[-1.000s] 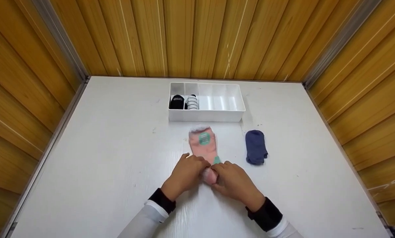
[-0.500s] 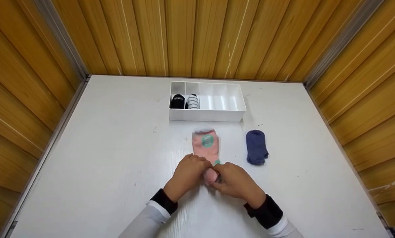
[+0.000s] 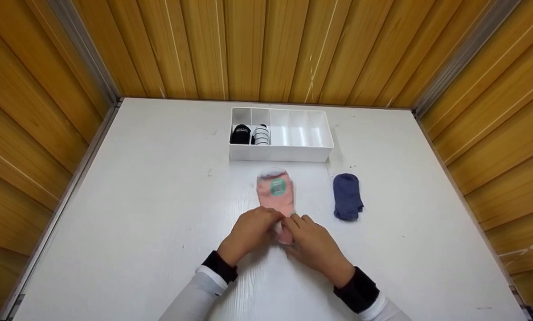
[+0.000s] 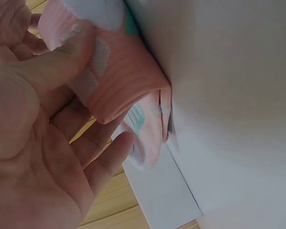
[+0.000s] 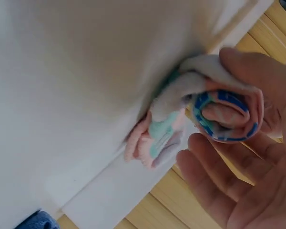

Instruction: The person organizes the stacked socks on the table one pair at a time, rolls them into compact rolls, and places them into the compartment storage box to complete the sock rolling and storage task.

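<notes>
Pink and softly ribbed, the sock [image 3: 276,196] lay lengthwise on the white table [image 3: 137,214], just in front of the white divided box [image 3: 280,151]. Its far end was flat, with a pale fuzzy edge and a round green patch on top. Its near end was wound into a tight roll between the person's 2 hands. The left hand [image 3: 251,232] gripped the left end of the roll; in the left wrist view its thumb [image 4: 62,64] pressed over the ribbed pink fabric and a whitish strip, while the fingers curled underneath. The right hand [image 3: 313,243] gripped the right end of the roll. In the right wrist view, the roll's end [image 5: 226,117] showed as a spiral of pink cloth ringed with blue markings, with a grey-white layer wrapped over it and mint-green patches on the loose part lying against the table. Both hands were clenched on the sock, close together and nearly touching over it.

A dark blue sock [image 3: 347,196] lay flat to the right of the pink one, well apart from the hands. In the box, a black rolled sock [image 3: 240,134] sat in the leftmost compartment and a black-and-white striped rolled sock [image 3: 261,135] in the 2nd. Wooden panel walls [image 3: 266,49] stood round the table.
</notes>
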`<state>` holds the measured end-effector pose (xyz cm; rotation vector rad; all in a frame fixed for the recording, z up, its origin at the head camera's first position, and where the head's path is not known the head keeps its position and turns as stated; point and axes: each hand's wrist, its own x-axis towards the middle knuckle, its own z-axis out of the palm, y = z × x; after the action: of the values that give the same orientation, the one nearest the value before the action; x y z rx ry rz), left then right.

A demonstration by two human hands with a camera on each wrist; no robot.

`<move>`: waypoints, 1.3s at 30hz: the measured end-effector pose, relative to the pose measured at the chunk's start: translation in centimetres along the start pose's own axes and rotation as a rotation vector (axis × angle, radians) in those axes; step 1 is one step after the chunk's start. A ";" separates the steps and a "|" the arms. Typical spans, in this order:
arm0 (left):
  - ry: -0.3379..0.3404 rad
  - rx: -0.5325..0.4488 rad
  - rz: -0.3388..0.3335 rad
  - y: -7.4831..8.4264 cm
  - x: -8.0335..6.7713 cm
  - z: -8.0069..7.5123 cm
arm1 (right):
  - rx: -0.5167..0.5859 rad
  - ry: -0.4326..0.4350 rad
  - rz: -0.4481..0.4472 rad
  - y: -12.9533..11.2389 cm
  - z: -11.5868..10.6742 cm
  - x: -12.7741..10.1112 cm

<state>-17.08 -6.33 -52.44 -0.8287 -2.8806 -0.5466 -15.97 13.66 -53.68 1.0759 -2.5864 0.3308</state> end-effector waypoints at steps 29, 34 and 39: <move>0.211 0.274 -0.071 1.6 -0.8 1.4 | 0.316 -0.290 0.275 1.7 -0.8 0.1; 0.207 0.295 -0.124 1.9 -0.9 1.6 | 0.333 -0.266 0.288 2.0 -0.5 0.3; 0.170 0.150 -0.122 2.0 -1.1 1.6 | 0.298 -0.236 0.219 2.3 -0.1 0.2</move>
<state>-15.04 -4.69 -53.48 -0.5597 -2.7866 -0.3854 -17.75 15.14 -53.70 0.9733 -2.9437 0.6994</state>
